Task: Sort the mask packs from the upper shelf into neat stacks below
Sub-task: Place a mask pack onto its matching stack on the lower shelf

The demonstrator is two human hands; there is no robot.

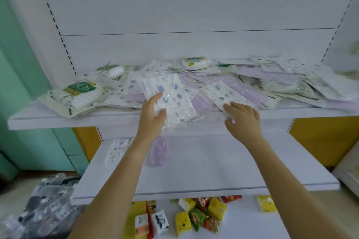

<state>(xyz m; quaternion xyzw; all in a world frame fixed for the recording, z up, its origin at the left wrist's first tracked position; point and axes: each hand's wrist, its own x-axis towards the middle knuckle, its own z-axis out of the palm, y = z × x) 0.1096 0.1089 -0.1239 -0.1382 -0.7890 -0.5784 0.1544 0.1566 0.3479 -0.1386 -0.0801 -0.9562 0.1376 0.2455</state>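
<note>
Currently, both hands are at the front edge of the upper shelf (38, 120). The left hand (152, 117) grips a dotted pack (174, 101), with its fingers curled round the pack's left edge. This pack is tilted, and its lower end overhangs the shelf edge. The right hand (243, 122) pinches the near corner of a second pack (219, 93), which lies on the pile (252, 81) just right of the dotted pack. The pile is loose and unsorted and covers the upper shelf from end to end. It mixes white, patterned and purple packs, many of them overlapping.

On the lower shelf (213, 170), two packs lie near the back left: a white pack (116, 150) and a purple pack (159, 152), near each other but apart. The left forearm crosses between them in view.

Below, snack packets (202, 217) lie scattered on the bottom level. A bag (44, 205) of dark items sits on the floor at left.
</note>
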